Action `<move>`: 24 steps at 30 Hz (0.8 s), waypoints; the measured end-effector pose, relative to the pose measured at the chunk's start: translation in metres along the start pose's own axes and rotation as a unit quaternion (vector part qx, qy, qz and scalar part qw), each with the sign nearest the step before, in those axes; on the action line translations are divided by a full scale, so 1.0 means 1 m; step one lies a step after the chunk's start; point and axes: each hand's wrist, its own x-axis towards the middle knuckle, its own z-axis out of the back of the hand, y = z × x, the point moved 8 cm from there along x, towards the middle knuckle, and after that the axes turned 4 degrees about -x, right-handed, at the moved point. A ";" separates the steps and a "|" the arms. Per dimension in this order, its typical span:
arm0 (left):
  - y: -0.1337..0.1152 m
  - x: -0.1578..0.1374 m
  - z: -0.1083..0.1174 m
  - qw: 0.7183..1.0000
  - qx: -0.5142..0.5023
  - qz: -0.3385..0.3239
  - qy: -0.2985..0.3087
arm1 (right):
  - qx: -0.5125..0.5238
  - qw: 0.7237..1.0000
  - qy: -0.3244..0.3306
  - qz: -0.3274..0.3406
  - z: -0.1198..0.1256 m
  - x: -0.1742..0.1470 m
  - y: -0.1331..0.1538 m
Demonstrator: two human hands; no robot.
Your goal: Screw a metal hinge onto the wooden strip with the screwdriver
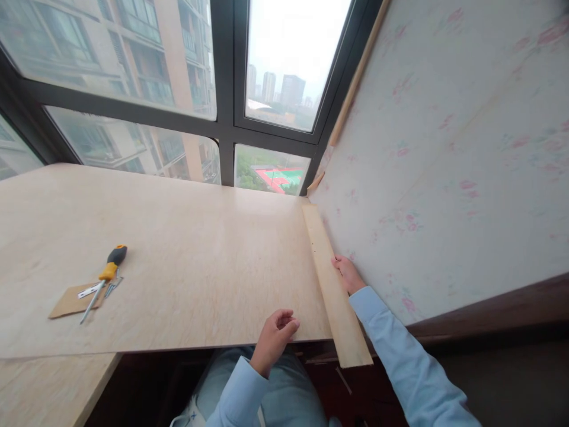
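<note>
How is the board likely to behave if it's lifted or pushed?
The board is probably fairly stiff, since it looks straight from end to end. Being flat, it seems more apt to slide than roll. Lifted as now, it might twist: only the right hand is on it, at one long edge.

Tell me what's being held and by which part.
The right hand holds the wooden board by its long edge on the wall side, about midway along. The left hand shows nothing in its grasp.
</note>
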 end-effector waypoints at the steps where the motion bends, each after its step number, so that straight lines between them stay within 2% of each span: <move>1: -0.001 0.000 0.002 1.000 0.001 0.004 -0.002 | -0.010 1.000 -0.002 -0.005 0.002 0.003 -0.003; 7: -0.006 0.003 0.006 1.000 0.013 -0.003 0.006 | -0.070 0.997 -0.016 -0.008 0.007 0.018 -0.017; 13: 0.001 0.006 0.017 1.000 -0.027 0.002 -0.004 | -0.127 0.991 -0.033 0.013 0.010 0.027 -0.025; 24: 0.004 0.006 0.023 0.998 -0.059 0.011 -0.006 | -0.202 0.977 -0.056 0.036 0.012 0.035 -0.022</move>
